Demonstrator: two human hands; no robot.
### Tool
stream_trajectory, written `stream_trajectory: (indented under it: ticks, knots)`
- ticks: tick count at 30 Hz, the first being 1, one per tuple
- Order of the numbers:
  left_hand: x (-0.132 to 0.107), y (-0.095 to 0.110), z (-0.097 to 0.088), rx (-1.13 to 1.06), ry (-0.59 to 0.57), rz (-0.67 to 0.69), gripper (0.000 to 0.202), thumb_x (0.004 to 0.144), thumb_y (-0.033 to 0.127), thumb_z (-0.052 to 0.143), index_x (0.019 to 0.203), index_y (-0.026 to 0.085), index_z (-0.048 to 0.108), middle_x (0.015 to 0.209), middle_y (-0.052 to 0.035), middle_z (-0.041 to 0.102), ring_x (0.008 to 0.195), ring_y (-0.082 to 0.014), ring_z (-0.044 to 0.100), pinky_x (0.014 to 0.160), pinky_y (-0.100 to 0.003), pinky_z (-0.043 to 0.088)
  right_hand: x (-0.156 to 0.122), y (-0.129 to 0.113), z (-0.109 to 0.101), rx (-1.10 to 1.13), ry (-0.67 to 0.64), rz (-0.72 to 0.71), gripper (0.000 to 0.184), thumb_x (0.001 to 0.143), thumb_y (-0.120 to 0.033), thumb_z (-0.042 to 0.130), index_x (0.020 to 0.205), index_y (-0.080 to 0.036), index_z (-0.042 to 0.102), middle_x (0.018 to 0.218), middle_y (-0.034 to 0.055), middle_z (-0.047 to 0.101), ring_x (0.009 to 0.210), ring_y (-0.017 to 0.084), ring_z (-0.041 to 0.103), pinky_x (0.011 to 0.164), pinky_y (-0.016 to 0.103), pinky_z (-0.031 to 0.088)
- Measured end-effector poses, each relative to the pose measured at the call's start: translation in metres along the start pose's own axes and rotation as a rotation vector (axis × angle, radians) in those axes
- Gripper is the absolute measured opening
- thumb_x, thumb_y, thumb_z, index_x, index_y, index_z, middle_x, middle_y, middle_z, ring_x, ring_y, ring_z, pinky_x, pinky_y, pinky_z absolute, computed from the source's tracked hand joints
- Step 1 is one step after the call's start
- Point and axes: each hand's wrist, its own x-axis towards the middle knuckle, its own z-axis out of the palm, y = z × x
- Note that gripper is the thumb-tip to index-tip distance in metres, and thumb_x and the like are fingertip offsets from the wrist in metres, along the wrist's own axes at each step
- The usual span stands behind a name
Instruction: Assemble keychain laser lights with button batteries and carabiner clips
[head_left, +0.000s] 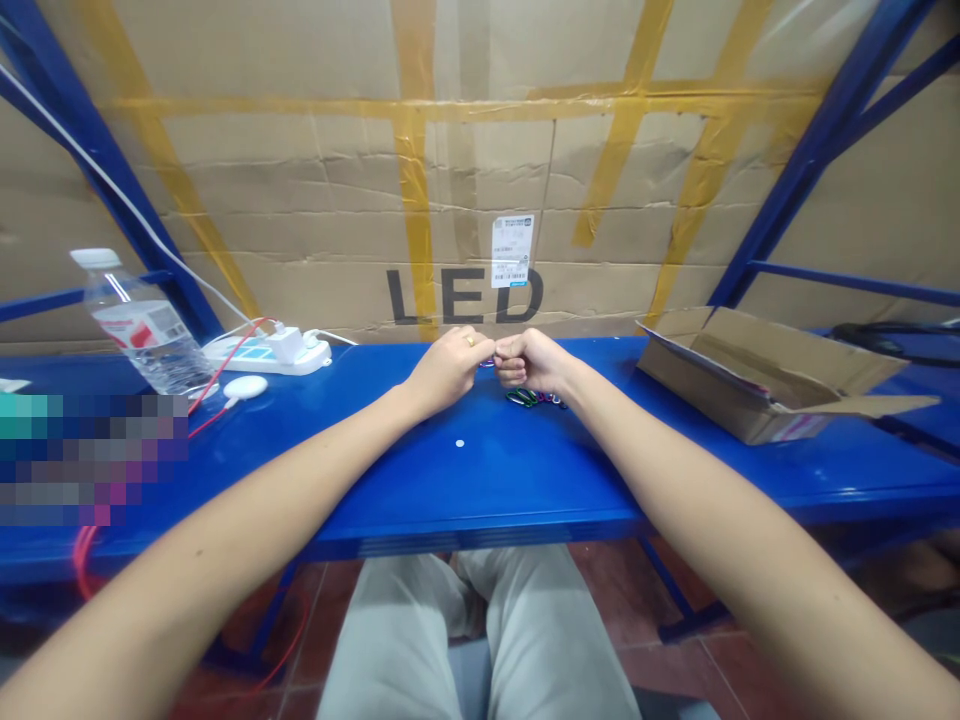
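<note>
My left hand [450,368] and my right hand [534,362] meet fingertip to fingertip over the back of the blue table, both closed in a pinch. Between them shows a sliver of a small purple carabiner [487,363], mostly hidden by the fingers. A ring sits on a finger of my left hand. Just below my right hand, a small group of carabiners [525,398] in green, pink and other colours lies on the table, partly covered by my wrist. Nearer to me is a small white round piece [460,443].
To the right stands an open cardboard box [757,400]. On the left are a water bottle [142,325], a white power strip [307,357], a white round charger [246,388] and red cable. Behind the blue table [480,490] rises a large taped carton [330,200] between blue frame posts.
</note>
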Motion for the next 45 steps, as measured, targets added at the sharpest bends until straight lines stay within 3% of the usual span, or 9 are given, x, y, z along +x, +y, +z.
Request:
stream_trajectory:
  ticks: [8,13,15,18,23,29,35,39,45]
  knots:
    - [-0.001,-0.003,0.005,-0.054,0.025,-0.124,0.015,0.095,0.013,0.043,0.085,0.019,0.053,0.086,-0.0080,0.063,0.088,-0.0221,0.058,0.079,-0.035,0.047,-0.006,-0.008,-0.004,-0.165,-0.003,0.000,0.018,0.080,-0.014,0.053,0.064,-0.017,0.046,0.050,-0.0028,0.038,0.045,0.009,0.030,0.044,0.021,0.028]
    - [-0.003,-0.001,0.005,-0.140,0.035,-0.246,0.007,0.094,0.015,0.049,0.096,0.018,0.054,0.094,-0.0084,0.067,0.088,-0.0217,0.063,0.077,-0.035,0.050,-0.007,-0.016,-0.011,-0.297,0.092,0.071,0.036,0.095,-0.043,0.049,0.076,-0.015,0.061,0.050,0.0007,0.046,0.046,0.012,0.040,0.043,0.024,0.033]
    - [-0.003,0.000,0.005,-0.167,0.041,-0.275,0.009,0.094,0.015,0.049,0.100,0.018,0.055,0.096,-0.0083,0.068,0.087,-0.0214,0.064,0.077,-0.035,0.050,-0.008,-0.018,-0.015,-0.388,0.174,0.060,0.041,0.095,-0.047,0.049,0.075,-0.014,0.063,0.048,0.0013,0.047,0.044,0.012,0.041,0.042,0.025,0.032]
    - [-0.002,0.000,0.005,-0.214,0.046,-0.302,0.014,0.094,0.015,0.048,0.104,0.019,0.056,0.101,-0.0082,0.070,0.093,-0.0223,0.066,0.083,-0.037,0.051,-0.011,-0.019,-0.017,-0.693,0.278,-0.014,0.029,0.086,-0.037,0.065,0.068,-0.015,0.064,0.048,0.0014,0.050,0.042,0.011,0.042,0.041,0.025,0.030]
    - [-0.002,-0.003,0.005,-0.244,0.054,-0.370,0.015,0.093,0.018,0.048,0.104,0.021,0.058,0.103,-0.0073,0.071,0.094,-0.0234,0.066,0.084,-0.039,0.051,-0.013,-0.016,-0.011,-1.289,0.185,0.072,0.017,0.063,-0.021,0.079,0.055,-0.016,0.065,0.049,0.0020,0.059,0.043,0.011,0.047,0.042,0.026,0.032]
    - [-0.003,-0.005,0.004,-0.249,0.071,-0.416,0.014,0.091,0.021,0.052,0.103,0.021,0.059,0.101,-0.0066,0.071,0.089,-0.0227,0.065,0.079,-0.037,0.050,-0.007,-0.008,-0.003,-1.457,0.128,0.080,0.007,0.057,-0.012,0.074,0.056,-0.016,0.068,0.054,0.0034,0.064,0.047,0.014,0.053,0.043,0.025,0.033]
    - [-0.002,-0.008,0.003,-0.259,0.089,-0.461,0.013,0.089,0.022,0.053,0.100,0.021,0.059,0.097,-0.0056,0.071,0.085,-0.0211,0.064,0.076,-0.034,0.048,-0.012,-0.011,0.008,-1.349,0.134,-0.028,0.004,0.065,-0.018,0.063,0.062,-0.015,0.065,0.056,-0.0008,0.060,0.052,0.011,0.050,0.049,0.024,0.036]
    - [-0.002,-0.012,0.002,-0.325,0.105,-0.478,0.015,0.086,0.024,0.057,0.100,0.020,0.060,0.096,-0.0048,0.072,0.082,-0.0185,0.064,0.075,-0.031,0.048,-0.016,-0.016,0.006,-0.975,0.150,-0.196,0.006,0.072,-0.020,0.060,0.069,-0.015,0.062,0.067,0.0010,0.063,0.061,0.012,0.058,0.059,0.024,0.048]
    - [-0.001,-0.012,0.003,-0.448,0.042,-0.434,0.016,0.084,0.021,0.059,0.097,0.019,0.067,0.098,-0.0033,0.073,0.089,-0.0186,0.066,0.080,-0.030,0.050,-0.014,-0.012,-0.005,-0.466,0.057,-0.167,0.019,0.077,-0.025,0.070,0.082,-0.016,0.055,0.087,0.0102,0.071,0.073,0.019,0.071,0.062,0.031,0.058]
